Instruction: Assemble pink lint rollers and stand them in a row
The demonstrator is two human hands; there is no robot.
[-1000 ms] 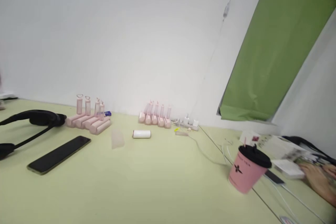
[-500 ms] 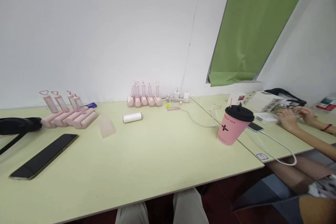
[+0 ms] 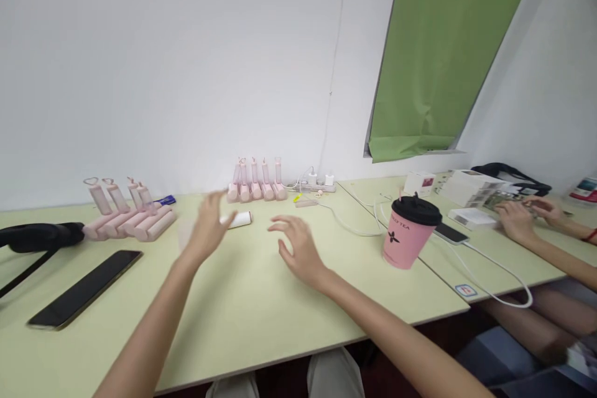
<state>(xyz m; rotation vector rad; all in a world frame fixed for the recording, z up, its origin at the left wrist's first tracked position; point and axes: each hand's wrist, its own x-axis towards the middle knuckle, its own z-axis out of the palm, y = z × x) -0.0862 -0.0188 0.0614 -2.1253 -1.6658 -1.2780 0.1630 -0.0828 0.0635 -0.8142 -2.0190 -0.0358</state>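
Observation:
My left hand is raised over the table with its fingers apart, holding nothing. Behind its thumb lies a white cylinder with a dark red rim, partly covered from view. To the right, my right hand hovers with fingers spread and slightly curled, also holding nothing. A pale pink translucent sheet-like piece is mostly hidden behind my left hand. Several pink cylinders with clear tubes and looped tops stand by the wall, and a similar group lies farther left.
A phone and a black strapped object lie at left. A pink cup with a black lid stands at right. A power strip with cables is by the wall. At far right, a co-worker's hands are near white boxes.
Both my hands have come into view from below and reach over the table, the left partly covering the white cylinder and the pink piece. The view has tilted slightly.

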